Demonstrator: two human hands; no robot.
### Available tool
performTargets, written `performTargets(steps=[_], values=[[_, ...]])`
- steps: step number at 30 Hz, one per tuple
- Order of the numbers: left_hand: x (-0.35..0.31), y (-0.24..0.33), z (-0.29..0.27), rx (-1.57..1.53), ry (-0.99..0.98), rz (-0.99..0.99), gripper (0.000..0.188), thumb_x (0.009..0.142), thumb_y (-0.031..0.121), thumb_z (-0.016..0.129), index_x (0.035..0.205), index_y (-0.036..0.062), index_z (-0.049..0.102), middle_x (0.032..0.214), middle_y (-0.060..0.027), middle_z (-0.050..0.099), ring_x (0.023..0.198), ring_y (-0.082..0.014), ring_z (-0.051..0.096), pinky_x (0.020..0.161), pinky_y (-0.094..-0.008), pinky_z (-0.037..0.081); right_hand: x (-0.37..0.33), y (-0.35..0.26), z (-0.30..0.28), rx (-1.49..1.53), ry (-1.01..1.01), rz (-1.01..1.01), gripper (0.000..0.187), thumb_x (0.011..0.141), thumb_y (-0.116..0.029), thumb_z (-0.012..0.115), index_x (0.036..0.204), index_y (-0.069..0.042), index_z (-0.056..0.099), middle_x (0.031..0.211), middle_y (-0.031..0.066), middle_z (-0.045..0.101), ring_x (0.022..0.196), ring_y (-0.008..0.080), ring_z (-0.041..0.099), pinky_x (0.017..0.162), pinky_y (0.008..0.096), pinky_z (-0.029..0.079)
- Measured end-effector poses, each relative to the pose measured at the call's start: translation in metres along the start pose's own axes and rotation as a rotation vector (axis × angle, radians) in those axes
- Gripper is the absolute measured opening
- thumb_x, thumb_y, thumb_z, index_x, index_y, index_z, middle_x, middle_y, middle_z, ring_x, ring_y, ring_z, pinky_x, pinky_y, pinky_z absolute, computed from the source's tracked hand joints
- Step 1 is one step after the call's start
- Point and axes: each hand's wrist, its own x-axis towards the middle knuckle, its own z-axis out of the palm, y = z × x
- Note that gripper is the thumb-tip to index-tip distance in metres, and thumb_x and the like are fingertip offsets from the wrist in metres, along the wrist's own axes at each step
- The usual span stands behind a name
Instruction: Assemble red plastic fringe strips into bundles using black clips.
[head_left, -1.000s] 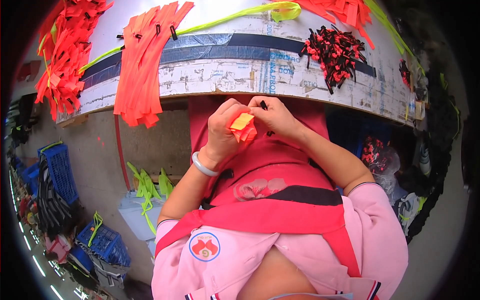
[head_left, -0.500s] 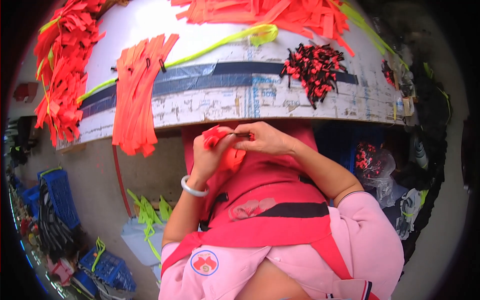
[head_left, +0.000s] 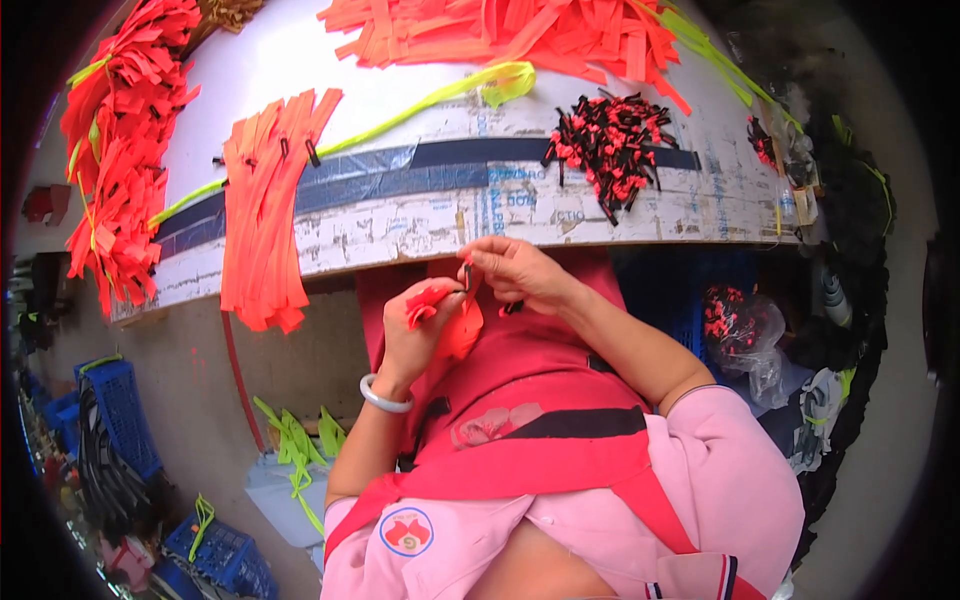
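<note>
In front of the table's edge, my left hand (head_left: 408,338) is closed around folded orange-red fabric strips (head_left: 460,332), whose ends show above the fist and below it. My right hand (head_left: 530,276) is pinched on a small black loop piece (head_left: 468,272) with a reddish end, just above the left fingertips. Another black bit shows under the right hand's curled fingers. On the table, a bundle of orange-red strips (head_left: 262,220) hangs over the front edge, several with black pieces on them. A pile of small black and red loop pieces (head_left: 612,145) lies to the right.
More orange-red strips (head_left: 500,35) are heaped at the table's far side, and tied bunches (head_left: 120,180) line its left end. A yellow-green band (head_left: 430,105) crosses the table. Blue crates (head_left: 225,550) stand lower left; a clear plastic bag (head_left: 745,330) of small pieces sits below right.
My right hand has risen slightly, and the black piece in it now stands upright instead of sideways. The left hand keeps its hold on the strips. The whole view has shifted a little.
</note>
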Motion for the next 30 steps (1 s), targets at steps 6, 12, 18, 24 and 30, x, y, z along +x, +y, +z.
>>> performTargets(steps=[6, 12, 18, 24, 30], values=[[-0.003, -0.002, 0.007, -0.113, -0.005, -0.057, 0.012, 0.087, 0.003, 0.065, 0.099, -0.0009, 0.067, 0.085, -0.0030, 0.066, 0.076, -0.0087, 0.059, 0.069, -0.0232, 0.047, 0.000, -0.010, 0.004, -0.004, -0.025, -0.020, 0.023, 0.099, -0.017, 0.051, 0.119, -0.005, 0.057, 0.105, 0.0064, 0.066, 0.045, -0.0010, 0.029, 0.040, 0.0146, 0.024], [-0.005, -0.005, -0.007, -0.242, -0.150, -0.231, 0.018, 0.089, 0.005, 0.064, 0.106, -0.0010, 0.068, 0.085, -0.0028, 0.067, 0.076, -0.0084, 0.059, 0.069, -0.0238, 0.048, -0.005, -0.012, 0.005, -0.100, -0.026, -0.082, 0.023, 0.100, -0.018, 0.050, 0.118, -0.005, 0.056, 0.102, 0.0052, 0.064, 0.047, 0.0003, 0.030, 0.041, 0.0156, 0.024], [-0.005, -0.011, -0.006, -0.265, -0.013, -0.256, 0.014, 0.088, 0.001, 0.063, 0.100, -0.0042, 0.069, 0.085, -0.0057, 0.069, 0.077, -0.0105, 0.063, 0.070, -0.0251, 0.051, -0.018, -0.012, 0.022, -0.191, 0.008, -0.041, 0.019, 0.096, -0.023, 0.059, 0.107, -0.007, 0.061, 0.076, 0.0001, 0.063, 0.045, 0.0007, 0.030, 0.041, 0.0181, 0.020], [-0.002, -0.018, -0.003, -0.256, -0.082, -0.234, 0.019, 0.086, 0.004, 0.067, 0.105, -0.0020, 0.067, 0.087, -0.0045, 0.069, 0.082, -0.0111, 0.064, 0.075, -0.0252, 0.051, -0.020, -0.006, 0.022, -0.275, 0.043, -0.047, 0.019, 0.095, -0.021, 0.060, 0.107, -0.006, 0.060, 0.077, 0.0000, 0.064, 0.045, 0.0004, 0.032, 0.041, 0.0177, 0.021], [-0.004, -0.012, -0.003, -0.481, -0.077, -0.318, 0.017, 0.087, 0.006, 0.067, 0.101, -0.0031, 0.069, 0.095, -0.0077, 0.070, 0.081, -0.0115, 0.064, 0.073, -0.0244, 0.051, -0.031, -0.018, 0.019, -0.294, -0.059, -0.077, 0.016, 0.094, -0.015, 0.060, 0.105, -0.004, 0.061, 0.081, -0.0002, 0.065, 0.051, -0.0010, 0.038, 0.044, 0.0158, 0.026]])
